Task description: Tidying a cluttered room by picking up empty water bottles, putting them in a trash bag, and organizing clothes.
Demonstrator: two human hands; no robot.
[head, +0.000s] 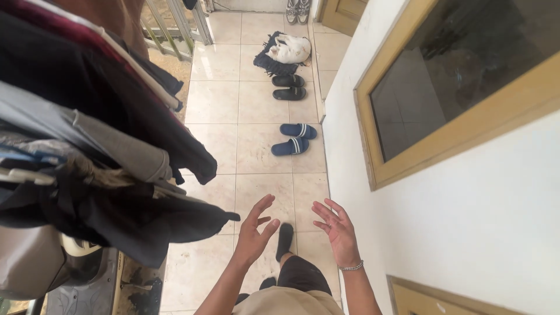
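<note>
My left hand (255,231) is raised in front of me with fingers spread and holds nothing. My right hand (335,228) hangs beside it, palm turned inward, fingers apart and empty, with a silver bracelet (352,267) on the wrist. Both hover over the cream tiled floor (219,99), above my own dark-socked foot (284,239). The nearest thing to my left hand is the dark clothing (116,210) draped on a rack at the left.
A white wall (466,221) with a wood-framed window (461,76) runs along the right. Blue slides (294,139) and black slides (289,86) lie on the floor ahead. Farther on, a white cat (290,48) lies on a dark mat. A railing (175,26) stands far left.
</note>
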